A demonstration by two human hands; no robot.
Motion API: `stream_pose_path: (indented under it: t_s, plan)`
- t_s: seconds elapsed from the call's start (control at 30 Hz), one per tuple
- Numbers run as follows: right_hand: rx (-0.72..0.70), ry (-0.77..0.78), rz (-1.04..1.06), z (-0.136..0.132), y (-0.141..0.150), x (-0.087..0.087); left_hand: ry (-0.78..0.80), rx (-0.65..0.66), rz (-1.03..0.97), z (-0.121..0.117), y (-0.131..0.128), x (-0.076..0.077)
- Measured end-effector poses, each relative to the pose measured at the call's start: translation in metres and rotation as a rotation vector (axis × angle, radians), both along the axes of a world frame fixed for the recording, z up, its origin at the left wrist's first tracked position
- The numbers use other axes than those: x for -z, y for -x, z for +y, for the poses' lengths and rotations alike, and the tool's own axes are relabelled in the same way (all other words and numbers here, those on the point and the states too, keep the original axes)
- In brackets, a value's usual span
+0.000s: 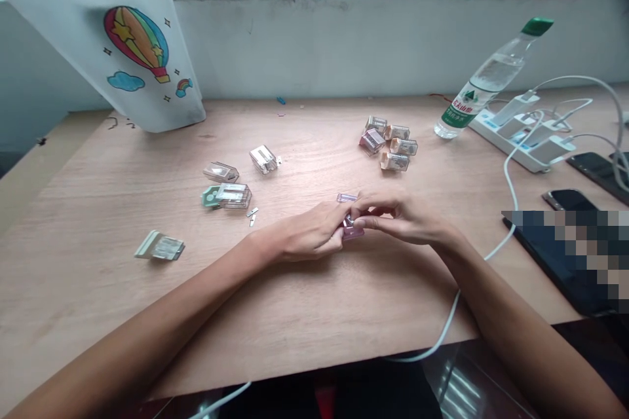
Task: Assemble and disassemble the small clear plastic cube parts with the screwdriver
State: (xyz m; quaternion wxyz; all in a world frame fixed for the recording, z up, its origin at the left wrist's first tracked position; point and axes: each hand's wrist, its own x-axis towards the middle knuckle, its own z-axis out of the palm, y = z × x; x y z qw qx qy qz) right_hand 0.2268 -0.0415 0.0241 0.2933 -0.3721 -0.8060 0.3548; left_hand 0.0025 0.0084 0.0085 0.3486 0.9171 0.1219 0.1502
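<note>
My left hand (307, 232) and right hand (405, 219) are together, pinching the small pink plastic part (352, 232) low over the plywood table (98, 314), a close, steady grip that suits its tiny metal piece (350, 220).

The light plywood worktop (73, 288) carries a tight group of five clear plastic housings (388, 144), touching one another near a clear water bottle (491, 82) with a green cap. Left of centre lie two more clear housings (221, 172), one just beside a green-backed housing (233, 196), with two tiny metal strips (252, 216) close by. A pale flat housing (160, 246) sits apart near the front edge. A small lilac piece (346, 197) lies mid-worktop. To the right are a white power strip (515, 134) with plugged-in chargers, two phones (567, 200), and a dark tablet (540, 262), partly pixelated. A white printed bag (132, 59) leans at the back left.
</note>
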Motion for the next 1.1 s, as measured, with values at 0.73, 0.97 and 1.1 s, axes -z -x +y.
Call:
stream_pose_path:
  t_s: [0.73, 0.97, 1.1]
  plan:
    - [0.168, 0.139, 0.357, 0.006, 0.023, 0.014, 0.463, -0.244, -0.074, 0.001, 0.011, -0.006]
    - [0.198, 0.068, 0.350, 0.004, 0.033, 0.021, 0.447, -0.352, -0.076, -0.010, 0.016, -0.016]
    - [0.201, 0.041, 0.320, 0.000, 0.040, 0.019, 0.590, -0.278, -0.111, -0.013, 0.020, -0.017]
